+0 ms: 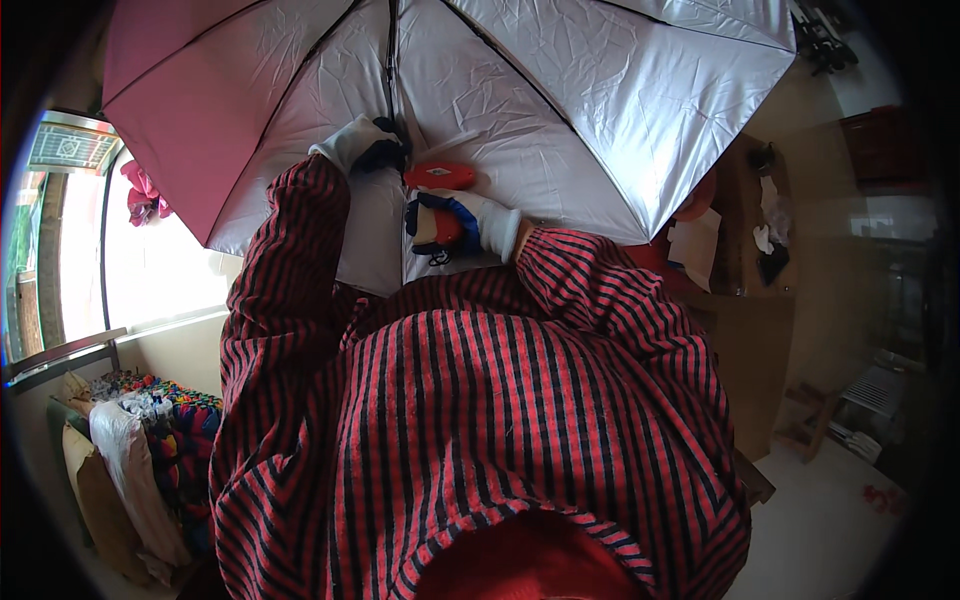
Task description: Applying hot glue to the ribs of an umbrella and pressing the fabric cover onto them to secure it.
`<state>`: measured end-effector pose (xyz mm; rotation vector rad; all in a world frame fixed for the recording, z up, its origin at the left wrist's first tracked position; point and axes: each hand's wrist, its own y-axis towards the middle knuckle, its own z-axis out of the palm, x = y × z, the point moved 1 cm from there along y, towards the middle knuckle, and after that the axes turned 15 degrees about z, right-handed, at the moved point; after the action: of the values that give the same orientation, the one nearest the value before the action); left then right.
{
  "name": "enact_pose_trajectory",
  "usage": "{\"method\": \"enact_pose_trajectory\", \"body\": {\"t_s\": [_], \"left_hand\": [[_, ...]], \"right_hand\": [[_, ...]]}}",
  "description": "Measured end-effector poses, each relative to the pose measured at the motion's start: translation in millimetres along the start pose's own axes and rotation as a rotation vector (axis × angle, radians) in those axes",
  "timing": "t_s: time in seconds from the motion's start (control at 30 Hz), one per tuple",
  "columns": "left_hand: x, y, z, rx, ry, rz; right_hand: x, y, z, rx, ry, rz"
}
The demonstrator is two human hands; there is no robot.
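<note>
An open umbrella (620, 130) spreads over the far half of the view, its silver inner side toward me and its left panel pinkish. Dark ribs run across the lining. My left hand (365, 145), in a white and dark blue work glove, is closed at a dark rod of the umbrella frame. My right hand (460, 225), gloved alike, is lower and to the right. Its fingers are wrapped around a red-orange piece (441, 230) with a thin dark cord below. Just above that hand sits a rounded red object (440, 176) with a small pale mark; its kind is unclear.
A bright window (150, 260) is at the left, with a pink bundle (145, 192) beside it. Below stand a white bag (130, 470) and a pile of multicoloured items (180, 420). A brown wooden table (745, 270) holding papers and small objects is at the right.
</note>
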<state>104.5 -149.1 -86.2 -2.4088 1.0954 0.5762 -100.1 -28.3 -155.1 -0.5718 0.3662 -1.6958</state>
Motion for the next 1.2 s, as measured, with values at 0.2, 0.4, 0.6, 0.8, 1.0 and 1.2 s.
{"method": "enact_pose_trajectory", "body": {"t_s": [0.2, 0.4, 0.6, 0.8, 1.0, 1.2], "left_hand": [[-11.3, -2.1, -3.5, 0.012, 0.218, 0.179], [-33.8, 5.8, -8.7, -0.157, -0.419, -0.478], [-1.1, -19.3, -62.0, -0.081, 0.339, -0.390], [49.4, -71.9, -132.8, -0.280, 0.512, -0.804], [-13.3, -62.8, -71.0, -0.981, 0.634, -0.683], [-75.8, -14.6, 32.2, -0.693, 0.227, -0.428]], "right_hand": [[1.1, 14.9, -4.1, -0.454, -0.114, -0.076], [3.2, 13.5, -1.2, -0.137, -0.006, -0.091], [35.1, -30.7, 22.1, -0.273, -0.097, -0.257], [79.4, -45.6, 56.4, -0.374, -0.358, -0.793], [71.3, -49.7, 52.5, -0.495, -0.318, -1.067], [63.2, -54.4, 24.9, -0.674, -0.534, -1.239]]}}
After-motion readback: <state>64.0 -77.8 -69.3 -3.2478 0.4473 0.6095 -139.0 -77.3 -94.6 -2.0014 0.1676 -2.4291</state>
